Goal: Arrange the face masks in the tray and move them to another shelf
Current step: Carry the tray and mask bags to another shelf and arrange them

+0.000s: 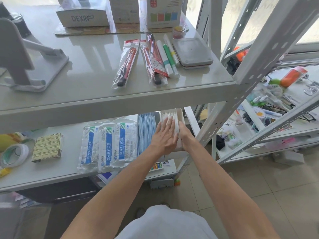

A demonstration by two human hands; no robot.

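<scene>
On the lower shelf (51, 175) a white tray (181, 116) holds a stack of white face masks (168, 114) standing on edge. My left hand (164, 135) lies flat against the left side of the white masks, fingers together. My right hand (185, 135) presses the tray's right side from the other side. Left of the tray, a stack of blue face masks (145, 130) stands on edge. Three sealed mask packets (107, 147) with blue labels lie side by side further left.
A yellow box (47, 147) and a tape roll (14, 155) sit at the lower shelf's left. The upper shelf (103, 94) overhangs with bagged pens (126, 62), markers (168, 56), a grey case (192, 52) and boxes. Slanted white rack posts (255, 69) stand right.
</scene>
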